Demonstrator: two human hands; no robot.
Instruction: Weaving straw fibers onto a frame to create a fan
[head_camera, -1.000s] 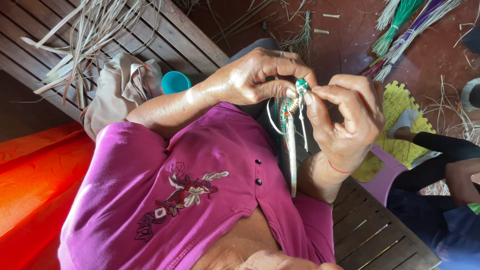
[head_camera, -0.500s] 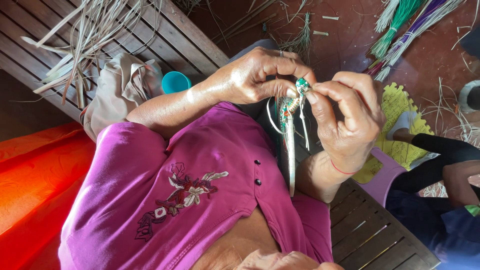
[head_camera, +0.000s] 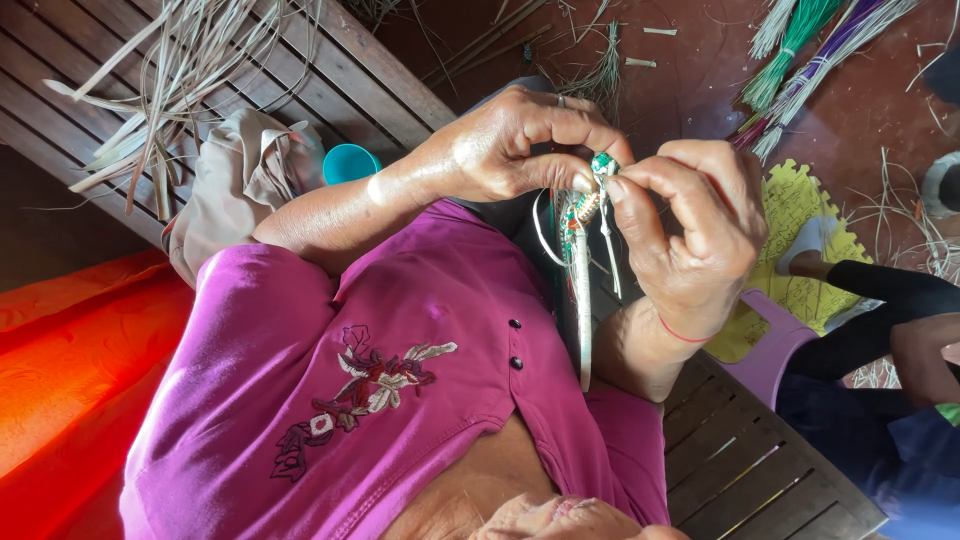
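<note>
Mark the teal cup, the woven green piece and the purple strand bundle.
teal cup (head_camera: 351, 161), head view, on its rim.
woven green piece (head_camera: 603, 165), head view, on its pinched top.
purple strand bundle (head_camera: 835, 52), head view, mid-length.

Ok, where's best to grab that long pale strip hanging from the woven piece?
Pinch the long pale strip on its free lower half, probably from below: it hangs straight, and left hand and right hand crowd the woven piece above.
</note>
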